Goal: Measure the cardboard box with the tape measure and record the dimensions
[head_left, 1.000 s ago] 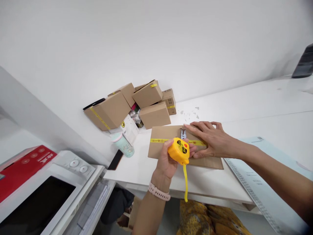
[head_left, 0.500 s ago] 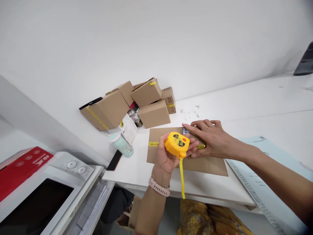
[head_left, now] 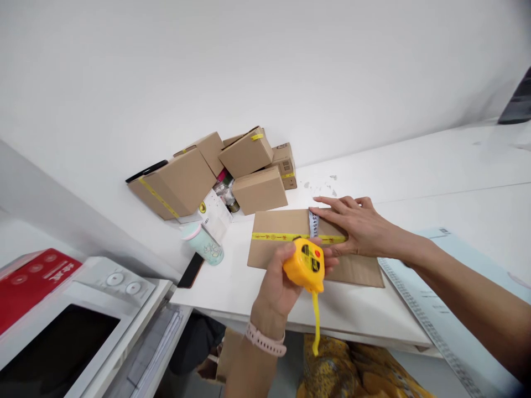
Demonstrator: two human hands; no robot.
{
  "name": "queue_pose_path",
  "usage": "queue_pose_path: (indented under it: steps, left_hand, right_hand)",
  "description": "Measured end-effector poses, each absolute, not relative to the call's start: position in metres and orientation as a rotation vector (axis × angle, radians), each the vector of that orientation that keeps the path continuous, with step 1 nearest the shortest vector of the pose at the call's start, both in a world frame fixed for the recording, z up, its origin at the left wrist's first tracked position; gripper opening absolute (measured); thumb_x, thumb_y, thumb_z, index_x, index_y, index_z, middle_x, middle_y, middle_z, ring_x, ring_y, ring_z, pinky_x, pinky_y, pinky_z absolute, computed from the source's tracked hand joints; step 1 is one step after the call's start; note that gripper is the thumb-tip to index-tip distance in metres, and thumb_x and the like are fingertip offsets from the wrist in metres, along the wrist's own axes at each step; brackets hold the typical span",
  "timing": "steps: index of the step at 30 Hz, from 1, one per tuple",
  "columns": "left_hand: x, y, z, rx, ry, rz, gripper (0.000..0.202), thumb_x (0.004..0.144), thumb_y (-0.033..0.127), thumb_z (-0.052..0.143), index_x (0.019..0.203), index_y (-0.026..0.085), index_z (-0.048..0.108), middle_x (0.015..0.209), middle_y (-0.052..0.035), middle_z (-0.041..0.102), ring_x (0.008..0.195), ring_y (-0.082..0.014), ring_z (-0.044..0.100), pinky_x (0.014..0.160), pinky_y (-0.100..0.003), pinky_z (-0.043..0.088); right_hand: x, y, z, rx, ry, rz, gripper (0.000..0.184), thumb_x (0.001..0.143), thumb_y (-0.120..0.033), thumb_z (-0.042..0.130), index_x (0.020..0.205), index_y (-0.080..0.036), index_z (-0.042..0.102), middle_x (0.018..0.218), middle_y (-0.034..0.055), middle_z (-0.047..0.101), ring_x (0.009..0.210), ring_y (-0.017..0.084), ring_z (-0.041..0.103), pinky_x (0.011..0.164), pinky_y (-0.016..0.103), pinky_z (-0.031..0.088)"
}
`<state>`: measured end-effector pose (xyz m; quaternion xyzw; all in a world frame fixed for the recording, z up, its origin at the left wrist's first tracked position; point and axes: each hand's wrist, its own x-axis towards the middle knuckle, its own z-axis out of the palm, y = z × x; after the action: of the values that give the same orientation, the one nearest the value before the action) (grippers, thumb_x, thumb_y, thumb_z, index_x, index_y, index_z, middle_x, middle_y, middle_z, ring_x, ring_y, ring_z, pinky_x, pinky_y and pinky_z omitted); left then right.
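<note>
One white wall [head_left: 265, 72] stands behind one white table [head_left: 415, 171], with one microwave [head_left: 62, 342] at its left. At least five brown boxes [head_left: 260, 190] are piled by the wall. One separate carton [head_left: 286, 221] lies nearer, under both hands. One pale green cup [head_left: 203, 244] is near the pile. The right hand [head_left: 357, 224] spreads over the carton, a fingertip at the blade's end; whether it pinches the blade, I cannot tell. The left hand [head_left: 280, 282] grasps one yellow tape measure [head_left: 304, 262] above the carton, its case tipped further down than half a second ago. The carton's yellow strip [head_left: 269, 236] and the blade [head_left: 314, 222], both mostly covered then, now show, numbers included.
</note>
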<state>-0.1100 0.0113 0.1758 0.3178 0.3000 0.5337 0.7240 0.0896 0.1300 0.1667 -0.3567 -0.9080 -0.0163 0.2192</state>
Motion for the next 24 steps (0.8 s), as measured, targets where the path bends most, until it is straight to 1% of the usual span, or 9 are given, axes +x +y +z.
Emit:
queue_pose_path:
  steps: [2, 5, 7, 11, 13, 15, 18, 20, 24]
  left_hand:
    - [-0.110, -0.009, 0.165, 0.764, 0.652, 1.198, 0.055, 0.075, 0.047, 0.078, 0.116, 0.009, 0.074, 0.107, -0.0154, 0.076, 0.098, -0.0306, 0.074, 0.093, -0.040, 0.055]
    - [-0.108, -0.038, 0.144, 0.817, 0.654, 1.210, 0.061, 0.067, 0.047, 0.086, 0.117, 0.014, 0.075, 0.109, -0.0132, 0.075, 0.097, -0.0283, 0.074, 0.090, -0.036, 0.055]
    - [-0.105, -0.053, 0.130, 0.804, 0.675, 1.222, 0.063, 0.060, 0.045, 0.091, 0.114, 0.016, 0.076, 0.109, -0.0124, 0.074, 0.098, -0.0284, 0.073, 0.088, -0.035, 0.055]
    - [-0.102, -0.068, 0.112, 0.758, 0.677, 1.261, 0.068, 0.053, 0.045, 0.094, 0.113, 0.018, 0.077, 0.110, -0.0135, 0.074, 0.096, -0.0296, 0.074, 0.087, -0.036, 0.056]
    - [-0.102, -0.069, 0.108, 0.743, 0.670, 1.287, 0.069, 0.055, 0.049, 0.092, 0.115, 0.017, 0.077, 0.110, -0.0148, 0.074, 0.094, -0.0298, 0.075, 0.085, -0.036, 0.057]
    - [-0.103, -0.069, 0.107, 0.735, 0.662, 1.305, 0.069, 0.058, 0.052, 0.090, 0.115, 0.016, 0.077, 0.109, -0.0157, 0.075, 0.092, -0.0304, 0.076, 0.083, -0.035, 0.059]
    - [-0.105, -0.066, 0.107, 0.739, 0.657, 1.300, 0.069, 0.060, 0.054, 0.088, 0.115, 0.015, 0.077, 0.108, -0.0169, 0.075, 0.090, -0.0329, 0.076, 0.081, -0.039, 0.060]
    - [-0.106, -0.065, 0.108, 0.744, 0.664, 1.287, 0.070, 0.061, 0.055, 0.087, 0.116, 0.014, 0.076, 0.109, -0.0179, 0.075, 0.092, -0.0344, 0.076, 0.083, -0.040, 0.060]
    - [-0.109, -0.063, 0.111, 0.762, 0.639, 1.263, 0.067, 0.065, 0.053, 0.087, 0.118, 0.015, 0.076, 0.111, -0.0163, 0.075, 0.095, -0.0323, 0.076, 0.086, -0.038, 0.059]
  right_hand:
    - [0.091, 0.138, 0.166, -0.982, -2.546, -0.001, 0.092, 0.079, -0.085, 0.049, 0.156, -0.034, 0.045, 0.160, 0.0108, 0.047, 0.122, 0.044, 0.051, 0.091, 0.055, 0.033]
    - [0.092, 0.145, 0.165, -0.975, -2.565, 0.051, 0.093, 0.080, -0.086, 0.046, 0.159, -0.037, 0.040, 0.158, 0.0074, 0.050, 0.124, 0.046, 0.050, 0.094, 0.058, 0.033]
    - [0.092, 0.147, 0.163, -0.955, -2.569, 0.080, 0.085, 0.087, -0.082, 0.041, 0.159, -0.039, 0.038, 0.159, 0.0048, 0.049, 0.125, 0.045, 0.050, 0.095, 0.058, 0.033]
    - [0.091, 0.144, 0.159, -0.966, -2.547, 0.154, 0.063, 0.101, -0.063, 0.021, 0.158, -0.042, 0.039, 0.159, 0.0003, 0.050, 0.125, 0.040, 0.053, 0.095, 0.058, 0.034]
    - [0.089, 0.143, 0.156, -0.995, -2.538, 0.209, 0.062, 0.103, -0.058, 0.017, 0.157, -0.042, 0.041, 0.158, -0.0009, 0.050, 0.125, 0.039, 0.053, 0.095, 0.058, 0.035]
    - [0.089, 0.142, 0.155, -1.010, -2.544, 0.255, 0.062, 0.103, -0.057, 0.016, 0.157, -0.041, 0.042, 0.159, -0.0016, 0.049, 0.125, 0.038, 0.053, 0.096, 0.058, 0.035]
    - [0.088, 0.144, 0.153, -1.020, -2.554, 0.286, 0.063, 0.103, -0.058, 0.016, 0.157, -0.041, 0.043, 0.159, -0.0020, 0.049, 0.124, 0.038, 0.053, 0.096, 0.059, 0.036]
    - [0.088, 0.146, 0.153, -1.024, -2.557, 0.296, 0.063, 0.102, -0.058, 0.016, 0.156, -0.041, 0.043, 0.159, -0.0020, 0.049, 0.124, 0.038, 0.053, 0.096, 0.059, 0.036]
    - [0.088, 0.148, 0.153, -1.020, -2.562, 0.314, 0.063, 0.102, -0.059, 0.018, 0.156, -0.040, 0.045, 0.158, -0.0010, 0.050, 0.123, 0.038, 0.054, 0.096, 0.059, 0.036]
